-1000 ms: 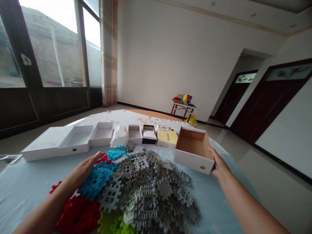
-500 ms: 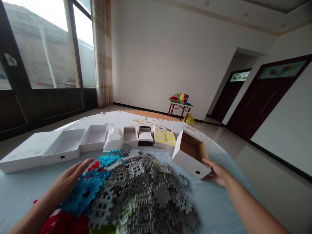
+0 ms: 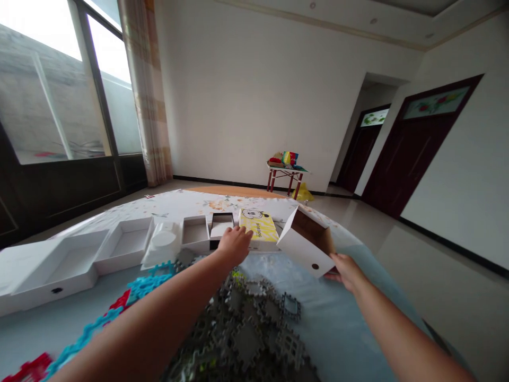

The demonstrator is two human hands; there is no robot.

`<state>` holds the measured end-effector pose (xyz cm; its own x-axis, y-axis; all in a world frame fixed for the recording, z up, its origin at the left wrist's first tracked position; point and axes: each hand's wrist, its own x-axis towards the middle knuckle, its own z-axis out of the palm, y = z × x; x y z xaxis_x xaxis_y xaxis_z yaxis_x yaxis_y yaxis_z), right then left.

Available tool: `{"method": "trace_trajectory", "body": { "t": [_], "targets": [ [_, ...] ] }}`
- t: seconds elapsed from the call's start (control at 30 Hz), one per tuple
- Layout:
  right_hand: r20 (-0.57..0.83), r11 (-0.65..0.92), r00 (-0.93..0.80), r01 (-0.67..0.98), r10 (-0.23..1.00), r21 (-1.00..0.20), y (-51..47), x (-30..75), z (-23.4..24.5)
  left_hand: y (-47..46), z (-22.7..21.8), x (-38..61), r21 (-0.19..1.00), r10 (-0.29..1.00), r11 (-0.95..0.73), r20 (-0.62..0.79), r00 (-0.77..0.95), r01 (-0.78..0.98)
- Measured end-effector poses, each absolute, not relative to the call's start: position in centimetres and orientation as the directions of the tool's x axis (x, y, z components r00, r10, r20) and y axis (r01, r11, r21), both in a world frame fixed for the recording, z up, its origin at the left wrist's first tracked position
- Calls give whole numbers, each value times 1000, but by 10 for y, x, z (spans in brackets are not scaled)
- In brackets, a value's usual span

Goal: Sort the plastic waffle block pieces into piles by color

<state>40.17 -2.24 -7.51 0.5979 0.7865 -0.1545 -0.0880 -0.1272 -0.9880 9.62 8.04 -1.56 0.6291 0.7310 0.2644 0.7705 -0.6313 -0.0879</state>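
Note:
My right hand (image 3: 345, 269) grips the lower right corner of an open white cardboard box (image 3: 304, 246) with a brown inside and a round hole. The box sits tilted at the right. My left hand (image 3: 235, 245) reaches across the table, fingers loosely bent and a little apart, over the left front edge of a yellow and white printed box (image 3: 258, 225). Whether it touches that box I cannot tell. Just behind the hand stands a small black-edged box (image 3: 221, 223). Below my forearms lies a pile of grey interlocking plastic pieces (image 3: 248, 339).
Left of the hand stand several open white boxes (image 3: 126, 241) and a white plastic tray (image 3: 161, 244). Blue pieces (image 3: 149, 285) and red pieces (image 3: 34, 367) lie at the left. A small table (image 3: 287, 172) with colourful items stands by the wall.
My left hand has moved right and forward from beside the blue pieces to the yellow box. My right hand keeps its grip on the white box. The view has shifted to the right.

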Motion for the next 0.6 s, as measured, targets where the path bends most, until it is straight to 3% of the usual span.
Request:
{"method": "trace_trajectory", "body": {
  "t": [0.07,0.23,0.43,0.6],
  "targets": [
    [-232,-221,611,-95,757,-971,-21,402,-73,94,-36,117,-126,725,-634,244,644,763],
    [-230,-227,609,-83,759,-970,-24,415,-71,120,-66,137,-188,766,-579,205,609,793],
    [-223,-261,630,-34,744,-965,-25,432,-76,130,-67,140,-210,824,-507,165,542,836],
    [-202,-228,643,-44,739,-973,-17,433,-73,131,-62,133,-191,818,-541,109,565,819]
  ]
}}
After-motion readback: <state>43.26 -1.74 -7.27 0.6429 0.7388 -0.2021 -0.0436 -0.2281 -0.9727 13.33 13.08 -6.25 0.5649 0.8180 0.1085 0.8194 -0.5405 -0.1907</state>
